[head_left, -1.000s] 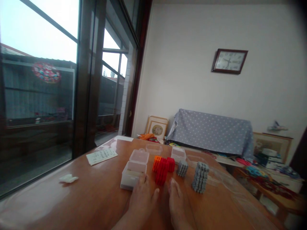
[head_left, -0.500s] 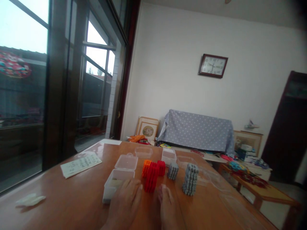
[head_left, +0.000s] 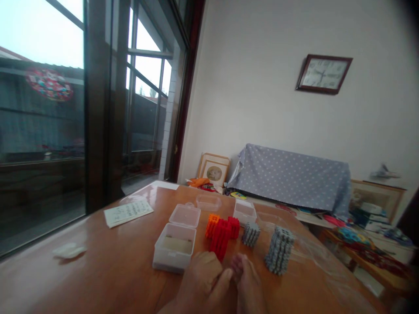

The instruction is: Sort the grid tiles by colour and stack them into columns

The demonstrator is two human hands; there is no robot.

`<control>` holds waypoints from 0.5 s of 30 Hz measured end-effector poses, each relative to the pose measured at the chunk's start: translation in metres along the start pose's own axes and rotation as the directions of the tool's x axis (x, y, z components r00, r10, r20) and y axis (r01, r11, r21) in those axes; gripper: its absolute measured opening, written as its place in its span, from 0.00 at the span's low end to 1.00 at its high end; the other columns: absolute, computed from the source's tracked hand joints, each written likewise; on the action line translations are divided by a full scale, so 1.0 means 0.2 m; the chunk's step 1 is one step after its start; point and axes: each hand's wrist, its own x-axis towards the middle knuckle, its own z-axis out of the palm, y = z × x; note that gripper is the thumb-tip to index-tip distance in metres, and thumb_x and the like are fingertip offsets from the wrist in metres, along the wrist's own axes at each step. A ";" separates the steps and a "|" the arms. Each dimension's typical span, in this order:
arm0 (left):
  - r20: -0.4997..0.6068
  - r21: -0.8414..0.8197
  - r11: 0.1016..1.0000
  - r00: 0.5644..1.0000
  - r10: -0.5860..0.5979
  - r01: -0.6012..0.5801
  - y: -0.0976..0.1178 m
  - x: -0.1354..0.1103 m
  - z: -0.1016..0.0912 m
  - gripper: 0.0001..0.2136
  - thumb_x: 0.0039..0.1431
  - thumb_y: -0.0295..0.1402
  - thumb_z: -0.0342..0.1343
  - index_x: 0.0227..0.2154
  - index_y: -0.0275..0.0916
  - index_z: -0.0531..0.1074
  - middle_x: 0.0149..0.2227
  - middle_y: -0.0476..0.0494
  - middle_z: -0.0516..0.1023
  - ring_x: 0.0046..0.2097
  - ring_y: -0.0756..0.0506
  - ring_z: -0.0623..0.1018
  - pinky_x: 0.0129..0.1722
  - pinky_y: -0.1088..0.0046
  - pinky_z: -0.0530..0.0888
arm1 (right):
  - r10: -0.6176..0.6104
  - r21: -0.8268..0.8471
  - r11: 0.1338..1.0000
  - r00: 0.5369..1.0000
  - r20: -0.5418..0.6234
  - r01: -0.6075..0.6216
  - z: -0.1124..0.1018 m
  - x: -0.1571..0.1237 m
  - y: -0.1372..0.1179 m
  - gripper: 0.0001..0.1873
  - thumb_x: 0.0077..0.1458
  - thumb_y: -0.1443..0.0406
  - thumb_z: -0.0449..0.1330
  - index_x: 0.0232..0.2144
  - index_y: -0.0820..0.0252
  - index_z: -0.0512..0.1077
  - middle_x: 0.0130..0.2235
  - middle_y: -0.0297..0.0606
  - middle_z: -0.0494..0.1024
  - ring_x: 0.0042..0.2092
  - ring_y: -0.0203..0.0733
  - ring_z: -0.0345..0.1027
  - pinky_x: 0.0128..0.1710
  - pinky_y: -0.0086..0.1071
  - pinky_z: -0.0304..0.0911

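Observation:
My left hand [head_left: 204,279] is closed at the table's near side, fingers curled under and thumb reaching toward my right hand. My right hand [head_left: 248,279] is close beside it with its fingers curled inward. Anything inside either hand is hidden. Just beyond the left knuckles stands a tall red stack of plastic pieces [head_left: 220,239]. Behind it are an orange stack [head_left: 212,225] and a shorter red one [head_left: 233,227]. Right of these are a small grey stack [head_left: 251,234] and a tall grey stack [head_left: 279,250]. An open clear plastic box [head_left: 172,261] sits left of my hands.
Another clear box [head_left: 245,212] and a clear lid [head_left: 208,202] stand farther back on the brown table [head_left: 124,266]. A written paper [head_left: 128,213] and a crumpled white tissue [head_left: 69,250] lie at left. Clear plastic packaging [head_left: 314,250] lies at right.
My left hand has moved away from the open box toward my right hand, and its fingers have curled up. The camera has turned a little to the left.

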 end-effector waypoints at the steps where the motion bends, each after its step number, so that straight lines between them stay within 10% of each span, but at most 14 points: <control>1: -0.055 -0.012 0.999 0.998 -0.040 0.039 -0.02 0.00 -0.04 0.16 0.67 0.36 0.49 0.22 0.42 0.66 0.25 0.46 0.71 0.31 0.47 0.71 0.32 0.69 0.64 | 0.090 0.062 0.994 0.996 -0.017 -0.088 0.00 0.00 -0.01 0.30 0.56 0.43 0.53 0.46 0.60 0.74 0.49 0.48 0.81 0.51 0.51 0.76 0.49 0.42 0.72; 4: -0.254 -0.076 0.976 0.943 -0.216 0.204 -0.09 0.02 -0.18 0.15 0.68 0.37 0.48 0.24 0.41 0.66 0.27 0.47 0.71 0.32 0.47 0.71 0.35 0.70 0.66 | 0.123 0.032 0.992 0.992 0.001 -0.123 0.02 -0.04 -0.06 0.28 0.53 0.43 0.58 0.43 0.59 0.75 0.44 0.43 0.82 0.47 0.50 0.77 0.47 0.40 0.71; 8: -0.456 -0.256 0.869 0.739 -0.496 0.424 -0.22 0.06 -0.32 0.14 0.67 0.43 0.49 0.30 0.41 0.71 0.27 0.51 0.72 0.31 0.47 0.72 0.34 0.73 0.67 | -0.025 -0.150 0.988 0.992 0.122 0.043 0.11 -0.16 -0.13 0.28 0.50 0.42 0.60 0.39 0.58 0.77 0.37 0.40 0.82 0.39 0.49 0.76 0.40 0.37 0.71; 15: -0.500 -0.581 0.672 0.450 -0.740 0.460 -0.44 0.10 -0.41 0.18 0.61 0.49 0.54 0.38 0.39 0.75 0.35 0.50 0.76 0.35 0.47 0.74 0.35 0.74 0.69 | -0.125 -0.348 0.879 0.862 0.491 0.325 0.34 -0.35 -0.21 0.33 0.56 0.52 0.60 0.62 0.54 0.67 0.32 0.35 0.81 0.34 0.48 0.75 0.37 0.35 0.68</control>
